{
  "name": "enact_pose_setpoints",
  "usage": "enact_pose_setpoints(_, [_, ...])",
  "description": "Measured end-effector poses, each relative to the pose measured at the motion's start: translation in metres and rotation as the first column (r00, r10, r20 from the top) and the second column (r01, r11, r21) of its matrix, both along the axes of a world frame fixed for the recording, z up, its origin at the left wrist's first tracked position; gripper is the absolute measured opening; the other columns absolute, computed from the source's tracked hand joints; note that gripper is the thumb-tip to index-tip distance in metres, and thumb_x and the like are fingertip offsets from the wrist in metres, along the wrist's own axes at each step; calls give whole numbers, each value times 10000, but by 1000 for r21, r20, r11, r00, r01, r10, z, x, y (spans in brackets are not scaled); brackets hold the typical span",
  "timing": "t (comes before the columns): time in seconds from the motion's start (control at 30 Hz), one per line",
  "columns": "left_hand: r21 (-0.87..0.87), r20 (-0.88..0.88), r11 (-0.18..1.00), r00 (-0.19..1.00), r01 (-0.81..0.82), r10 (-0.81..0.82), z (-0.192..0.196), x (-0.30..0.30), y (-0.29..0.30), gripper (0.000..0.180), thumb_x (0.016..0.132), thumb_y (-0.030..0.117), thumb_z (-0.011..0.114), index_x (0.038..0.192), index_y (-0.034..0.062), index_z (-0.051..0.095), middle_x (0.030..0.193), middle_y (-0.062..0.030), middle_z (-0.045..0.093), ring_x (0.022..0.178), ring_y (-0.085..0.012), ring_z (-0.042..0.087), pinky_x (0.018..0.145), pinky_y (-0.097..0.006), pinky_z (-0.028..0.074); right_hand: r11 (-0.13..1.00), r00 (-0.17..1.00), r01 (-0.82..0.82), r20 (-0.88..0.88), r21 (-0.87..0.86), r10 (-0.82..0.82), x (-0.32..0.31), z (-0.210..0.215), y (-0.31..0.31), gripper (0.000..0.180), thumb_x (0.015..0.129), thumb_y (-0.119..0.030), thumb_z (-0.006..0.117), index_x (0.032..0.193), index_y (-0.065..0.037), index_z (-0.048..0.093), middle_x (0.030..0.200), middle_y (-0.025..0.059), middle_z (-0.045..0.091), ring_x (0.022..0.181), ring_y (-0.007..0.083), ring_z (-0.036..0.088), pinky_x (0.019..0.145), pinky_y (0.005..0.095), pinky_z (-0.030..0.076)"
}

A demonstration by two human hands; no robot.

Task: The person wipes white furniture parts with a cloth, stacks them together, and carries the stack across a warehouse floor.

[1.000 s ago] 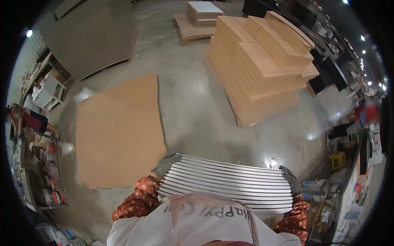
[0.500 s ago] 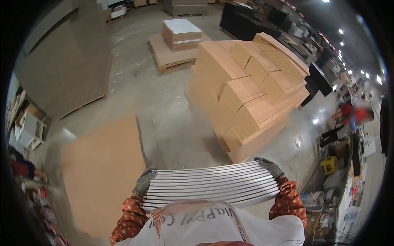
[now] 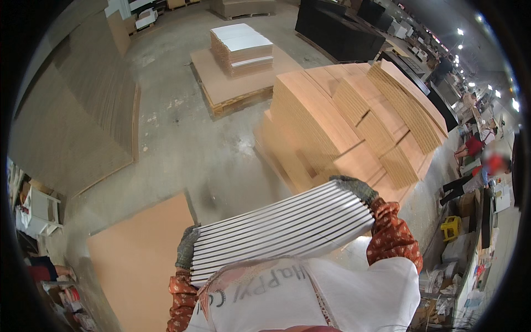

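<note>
Across the front of my apron I carry a stack of long white boards [image 3: 282,227], with dark lines between their edges. My left hand [image 3: 187,247], in a grey knit glove, is closed round the left end of the stack. At its other end my right hand [image 3: 355,190], gloved alike, grips the boards. The right end sits higher and farther forward than the left. Just beyond my right hand stands a big pile of light wood-coloured panels [image 3: 310,119], stepped in several blocks.
A brown sheet [image 3: 144,249] lies on the floor at left. Farther off, a pallet [image 3: 207,91] bears a smaller stack of white-topped panels [image 3: 240,44]. Tall grey-brown boards [image 3: 83,110] stand at far left. A yellow crate [image 3: 451,228] and people [image 3: 470,180] are at right.
The white boards have swung so that their right end is farther forward, with both hands still on them. The wood-coloured pile now appears nearer and larger.
</note>
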State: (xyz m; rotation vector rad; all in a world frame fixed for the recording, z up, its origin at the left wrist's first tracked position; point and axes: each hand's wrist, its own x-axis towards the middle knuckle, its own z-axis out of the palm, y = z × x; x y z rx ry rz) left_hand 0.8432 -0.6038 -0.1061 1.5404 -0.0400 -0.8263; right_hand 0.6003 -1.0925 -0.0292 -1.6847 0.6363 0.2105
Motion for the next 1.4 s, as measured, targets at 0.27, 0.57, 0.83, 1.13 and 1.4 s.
enact_pose_setpoints(0.27, [66, 60, 994, 994, -92, 88, 10, 47, 0, 357, 891, 200, 518, 1189, 3, 530, 1131, -92, 558, 1055, -160, 487, 963, -291, 356, 983, 997, 30, -78, 181, -16, 125, 10, -25, 430, 891, -240, 579, 1254, -19, 513, 1192, 67, 571, 1093, 160, 517, 973, 274, 383])
enact_pose_setpoints(0.57, [-80, -28, 996, 999, 27, -30, 24, 186, -71, 363, 877, 230, 559, 1182, 33, 539, 1057, -43, 572, 961, -125, 516, 874, -263, 419, 969, 980, 196, -9, 153, -197, 168, 9, -57, 479, 859, -285, 611, 1250, -28, 512, 1143, 75, 577, 1014, 158, 534, 904, 260, 422])
enact_pose_setpoints(0.83, [32, -39, 990, 990, 136, -135, 6, 278, -145, 364, 884, 232, 544, 1193, 41, 538, 1070, -47, 571, 979, -135, 515, 887, -263, 410, 902, 936, 352, -91, 251, -340, 219, 11, -99, 443, 873, -221, 595, 1251, -9, 501, 1142, 79, 578, 1035, 153, 533, 919, 270, 423])
enact_pose_setpoints(1.13, [-17, 25, 986, 986, 163, -163, -1, 389, -245, 367, 898, 208, 522, 1222, 34, 523, 1154, -53, 554, 1056, -146, 499, 958, -270, 369, 876, 924, 376, -54, 303, -378, 323, 8, -202, 448, 870, -190, 598, 1267, -11, 493, 1215, 100, 554, 1106, 178, 519, 961, 278, 407])
enact_pose_setpoints(1.4, [-20, 54, 937, 937, 348, -346, -3, 470, -354, 348, 909, 136, 499, 1227, -7, 505, 1219, -69, 510, 1123, -154, 466, 988, -250, 345, 833, 894, 446, -129, 326, -429, 357, -16, -295, 488, 862, -239, 607, 1272, -3, 485, 1251, 100, 529, 1123, 185, 500, 990, 284, 372])
